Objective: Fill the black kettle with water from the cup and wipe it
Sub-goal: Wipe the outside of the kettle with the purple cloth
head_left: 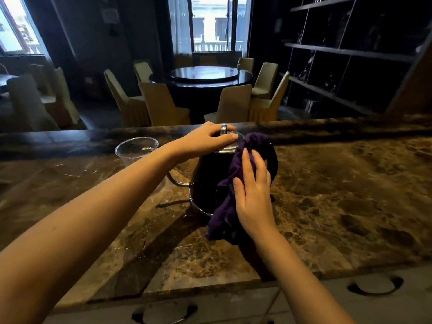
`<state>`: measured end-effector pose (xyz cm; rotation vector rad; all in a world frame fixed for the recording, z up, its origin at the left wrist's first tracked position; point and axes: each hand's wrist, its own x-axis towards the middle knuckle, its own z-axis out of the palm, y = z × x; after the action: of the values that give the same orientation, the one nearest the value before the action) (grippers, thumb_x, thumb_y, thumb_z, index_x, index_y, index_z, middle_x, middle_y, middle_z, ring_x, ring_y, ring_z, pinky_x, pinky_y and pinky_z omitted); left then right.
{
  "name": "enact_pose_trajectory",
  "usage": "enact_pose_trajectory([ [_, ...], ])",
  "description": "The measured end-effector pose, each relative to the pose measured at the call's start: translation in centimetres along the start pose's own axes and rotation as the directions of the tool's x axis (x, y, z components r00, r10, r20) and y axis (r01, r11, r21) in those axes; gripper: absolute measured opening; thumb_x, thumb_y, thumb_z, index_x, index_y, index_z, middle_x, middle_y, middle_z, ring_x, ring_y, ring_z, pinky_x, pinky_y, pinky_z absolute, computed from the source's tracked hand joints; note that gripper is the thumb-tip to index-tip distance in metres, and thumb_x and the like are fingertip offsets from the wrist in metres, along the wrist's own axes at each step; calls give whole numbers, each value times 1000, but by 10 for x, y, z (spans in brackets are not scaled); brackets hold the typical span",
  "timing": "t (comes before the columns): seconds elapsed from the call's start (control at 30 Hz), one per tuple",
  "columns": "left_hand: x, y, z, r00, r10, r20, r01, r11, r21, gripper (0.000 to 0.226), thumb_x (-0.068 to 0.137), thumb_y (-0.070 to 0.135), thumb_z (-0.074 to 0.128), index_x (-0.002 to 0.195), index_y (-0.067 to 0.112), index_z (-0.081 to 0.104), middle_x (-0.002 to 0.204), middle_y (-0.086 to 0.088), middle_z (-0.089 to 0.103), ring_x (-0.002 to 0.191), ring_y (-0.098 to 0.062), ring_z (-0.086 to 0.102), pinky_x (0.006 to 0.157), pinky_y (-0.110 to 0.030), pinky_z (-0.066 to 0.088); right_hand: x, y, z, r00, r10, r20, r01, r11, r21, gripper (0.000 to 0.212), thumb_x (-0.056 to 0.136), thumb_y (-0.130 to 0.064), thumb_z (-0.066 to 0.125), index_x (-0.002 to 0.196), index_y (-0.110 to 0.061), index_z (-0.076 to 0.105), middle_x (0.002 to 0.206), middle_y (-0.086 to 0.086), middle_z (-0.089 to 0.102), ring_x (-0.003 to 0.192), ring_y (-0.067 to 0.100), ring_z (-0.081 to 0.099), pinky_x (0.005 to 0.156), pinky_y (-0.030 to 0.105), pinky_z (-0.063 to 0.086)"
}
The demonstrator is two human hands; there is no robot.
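The black kettle (210, 181) stands upright on the brown marble counter (339, 188), its thin metal spout pointing left. My left hand (208, 139) rests on top of it, fingers over the lid and its metal knob. A purple cloth (230, 202) drapes down the kettle's right side and hides the handle. My right hand (253, 195) presses this cloth flat against the kettle's body. A clear plastic cup (135, 149) stands to the left behind my left forearm; whether it holds water I cannot tell.
Small water spots glint on the counter to the left of the kettle. The counter's near edge runs above pale drawers with round recessed pulls (375, 284). Beyond the counter are a round dark table (201, 77), covered chairs and dark shelves (350, 52).
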<state>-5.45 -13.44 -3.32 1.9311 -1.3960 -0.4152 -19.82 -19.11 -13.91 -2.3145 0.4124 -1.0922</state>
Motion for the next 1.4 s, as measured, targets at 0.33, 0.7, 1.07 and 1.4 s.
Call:
enact_pose_trajectory([
  [0.33, 2, -4, 1, 999, 28, -47, -22, 993, 112, 37, 90, 43, 44, 106, 14, 62, 101, -25, 61, 93, -35, 59, 86, -50, 46, -49, -13, 37, 983, 147, -105, -172, 940, -295, 62, 83, -23, 63, 137, -8, 36, 137, 17, 34, 118, 34, 39, 93, 50, 49],
  [0.7, -3, -7, -23, 954, -107, 280, 135, 987, -85, 11, 93, 22, 47, 97, 30, 52, 100, 12, 54, 79, 19, 56, 70, -4, 46, 8, -14, 32, 970, -243, -2, 205, 824, -528, 55, 92, -33, 39, 143, -21, 22, 154, 9, 20, 140, 29, 6, 111, 50, 12],
  [1.07, 3, -10, -25, 958, -149, 243, 137, 988, 67, 47, 90, 50, 40, 133, 32, 39, 138, -3, 35, 124, -16, 37, 101, -27, 35, -5, -27, 61, 893, -236, 383, 448, 530, -720, 47, 84, -23, 31, 125, -14, 53, 134, 2, 55, 132, 24, 35, 110, 45, 14],
  [1.4, 7, -13, -21, 975, -115, 188, 89, 986, 140, 43, 92, 45, 39, 134, 35, 38, 135, -2, 34, 126, -19, 34, 109, -33, 23, -13, -17, 41, 568, -390, 725, 785, 523, -332, 41, 86, -20, 29, 111, -24, 62, 128, -8, 57, 131, 15, 39, 114, 30, 18],
])
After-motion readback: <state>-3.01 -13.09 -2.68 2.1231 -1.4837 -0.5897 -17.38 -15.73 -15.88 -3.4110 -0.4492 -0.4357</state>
